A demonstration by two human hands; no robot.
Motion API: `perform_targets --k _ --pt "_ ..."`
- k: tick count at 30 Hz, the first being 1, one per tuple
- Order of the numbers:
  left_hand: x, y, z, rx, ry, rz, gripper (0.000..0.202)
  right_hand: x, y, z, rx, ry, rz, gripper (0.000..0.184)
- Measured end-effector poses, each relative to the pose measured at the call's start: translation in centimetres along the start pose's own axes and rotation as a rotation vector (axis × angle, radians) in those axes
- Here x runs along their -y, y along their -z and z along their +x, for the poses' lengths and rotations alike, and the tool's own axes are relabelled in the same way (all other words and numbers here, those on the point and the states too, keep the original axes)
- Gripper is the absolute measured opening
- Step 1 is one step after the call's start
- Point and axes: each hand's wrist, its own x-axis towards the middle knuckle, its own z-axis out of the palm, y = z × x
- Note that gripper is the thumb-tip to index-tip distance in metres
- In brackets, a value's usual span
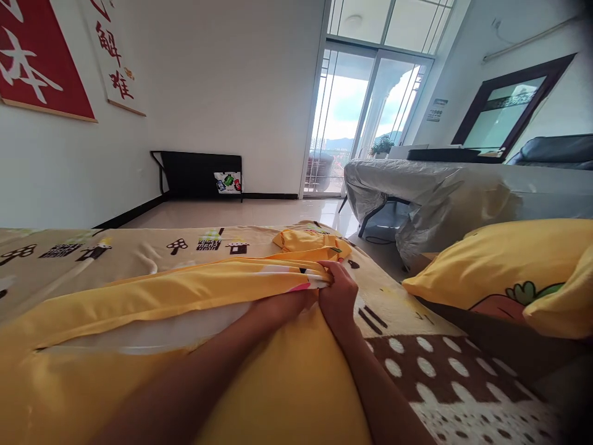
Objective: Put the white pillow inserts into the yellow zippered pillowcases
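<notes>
A yellow pillowcase lies in front of me, with a white pillow showing through its long side opening. My left hand reaches into that opening toward the right end; its fingers are hidden under the yellow cloth. At the right corner of the pillowcase, my right hand is closed, fingers wrapped over the cloth edge where a white and pink print shows. Just beyond the hands, a crumpled yellow cloth rests on the patterned blanket.
To the right sits a yellow pillow with a carrot print. Behind it stands a table under clear plastic sheeting. A black folded piece of furniture leans at the far wall, near the sliding glass door.
</notes>
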Motion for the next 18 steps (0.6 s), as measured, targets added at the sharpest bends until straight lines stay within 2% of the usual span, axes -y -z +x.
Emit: perform_targets --k 2,7,10,13,18 --pt "0.4 0.0 0.3 -0.004 0.038 -0.172 0.038 -0.1 -0.1 0.0 0.005 -0.004 0.01 0.036" --pt "0.1 0.3 0.8 0.155 -0.025 -0.422 0.039 -0.1 -0.2 0.1 0.019 -0.033 0.016 0.034" --pt "0.0 0.1 1.1 0.188 0.052 -0.543 0.035 0.1 -0.1 0.2 0.033 -0.027 0.032 0.033" --pt "0.5 -0.3 1.2 0.18 0.107 -0.468 0.036 0.3 -0.1 0.2 0.024 -0.004 0.048 0.033" --pt "1.4 -1.1 0.2 0.131 -0.004 -0.112 0.039 0.4 0.0 0.1 0.017 0.003 0.044 0.034"
